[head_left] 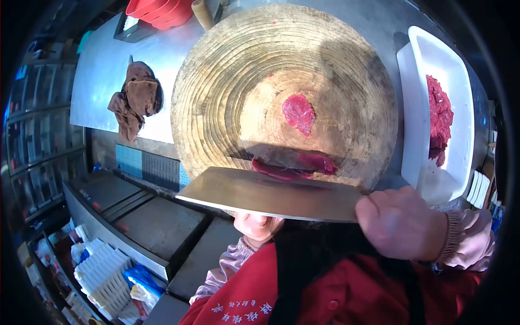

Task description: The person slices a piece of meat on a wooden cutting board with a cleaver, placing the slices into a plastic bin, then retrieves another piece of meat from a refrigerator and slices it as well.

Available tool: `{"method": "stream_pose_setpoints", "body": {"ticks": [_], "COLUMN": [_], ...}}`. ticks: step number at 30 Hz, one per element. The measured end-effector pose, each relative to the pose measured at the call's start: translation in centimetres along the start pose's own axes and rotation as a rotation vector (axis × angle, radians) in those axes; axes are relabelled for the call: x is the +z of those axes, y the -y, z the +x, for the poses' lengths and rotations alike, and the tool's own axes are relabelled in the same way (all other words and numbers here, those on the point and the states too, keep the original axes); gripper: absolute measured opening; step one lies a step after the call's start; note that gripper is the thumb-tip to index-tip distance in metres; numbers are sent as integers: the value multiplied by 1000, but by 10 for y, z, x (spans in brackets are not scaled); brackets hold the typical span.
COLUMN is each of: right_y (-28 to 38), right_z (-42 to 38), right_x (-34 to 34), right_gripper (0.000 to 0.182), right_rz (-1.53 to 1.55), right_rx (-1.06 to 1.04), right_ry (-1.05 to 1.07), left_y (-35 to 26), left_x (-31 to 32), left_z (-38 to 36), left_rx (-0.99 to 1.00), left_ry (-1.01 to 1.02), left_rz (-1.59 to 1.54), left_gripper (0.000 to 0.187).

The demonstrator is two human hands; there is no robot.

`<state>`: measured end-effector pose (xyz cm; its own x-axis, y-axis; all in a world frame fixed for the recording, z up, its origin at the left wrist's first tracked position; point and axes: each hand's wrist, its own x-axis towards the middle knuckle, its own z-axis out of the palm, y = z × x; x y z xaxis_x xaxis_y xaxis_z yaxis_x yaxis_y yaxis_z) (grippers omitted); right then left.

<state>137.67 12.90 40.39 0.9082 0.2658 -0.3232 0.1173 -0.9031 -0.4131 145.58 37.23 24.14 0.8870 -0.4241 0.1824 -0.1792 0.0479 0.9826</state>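
Note:
My right hand (398, 222) is closed round the handle end of a wide cleaver (265, 194), whose blade stretches leftward across the near edge of the round wooden chopping block (216, 92). Behind the blade, my left hand (257, 226) shows only in part; its fingers are mostly hidden. A strip of dark red raw meat (279, 172) lies along the blade's upper edge, with another meat piece (319, 162) at its right end. Nearer the block's middle, one thin meat slice (299, 114) lies flat. The blade hides whatever is directly beneath it.
To the right stands a white plastic tub (460, 130) with a heap of red meat (440, 116). A brown cloth (135, 97) lies on the steel table (92, 97) at left. Red baskets (162, 12) sit at the back. Below left is a stack of white containers (103, 273).

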Motion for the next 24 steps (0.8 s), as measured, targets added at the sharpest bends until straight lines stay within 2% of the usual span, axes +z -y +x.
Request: {"method": "stream_pose_setpoints", "body": {"ticks": [1, 5, 7, 8, 9, 10, 11, 12, 13, 14, 15, 17, 19, 20, 22, 24], "right_y": [-2, -1, 2, 3, 4, 7, 10, 12, 12, 12, 10, -5, -23, -23, -24, -15], "right_z": [-6, -23, -6, 11, 30, 44, 51, 52, 54, 53, 43, 8, -15, -17, -22, -24], "right_x": [2, -6, -7, -1, 9, 20, 26, 25, 22, 19, 18, 18, 17, 19, 22, 15], "right_gripper": [11, 11, 11, 11, 10, 10, 9, 9, 9, 10, 10, 11, 12, 12, 11, 11], "right_rz": [29, -104, -72, -1, 71, 16, -39, -40, 6, 47, 40, 34, 118, 122, 54, 55], "right_rx": [15, 58, 42, 14, -15, -92, -170, -164, -125, -92, -92, 9, 151, 145, 297, 219], "right_ry": [-11, 61, 54, 2, -55, -203, -352, -362, -266, -170, -181, -59, 62, 59, -224, -211], "left_y": [-5, -4, -1, -5, -11, -16, -16, -16, -17, -18, -17, -13, -19, -20, -19, -19], "left_x": [6, 10, 0, 1, 5, 8, 10, 11, 12, 15, 15, 13, 18, 17, 18, 17], "left_z": [1, 1, -4, 4, 19, 28, 30, 28, 29, 29, 30, 29, 34, 33, 33, 29], "left_rx": [-233, -260, -228, -227, 92, 418, 428, 404, 385, 377, 390, 397, 424, 419, 429, 400], "left_ry": [-116, -126, -19, -15, 20, 52, 56, 36, 13, -17, -19, -38, -38, -40, -31, -45], "left_rz": [-414, -659, -277, -281, 176, 633, 632, 625, 618, 617, 617, 628, 633, 628, 623, 616], "left_gripper": [20, 20, 25, 25, 30, 35, 35, 40, 45, 40, 40, 39, 29, 28, 27, 26]}}
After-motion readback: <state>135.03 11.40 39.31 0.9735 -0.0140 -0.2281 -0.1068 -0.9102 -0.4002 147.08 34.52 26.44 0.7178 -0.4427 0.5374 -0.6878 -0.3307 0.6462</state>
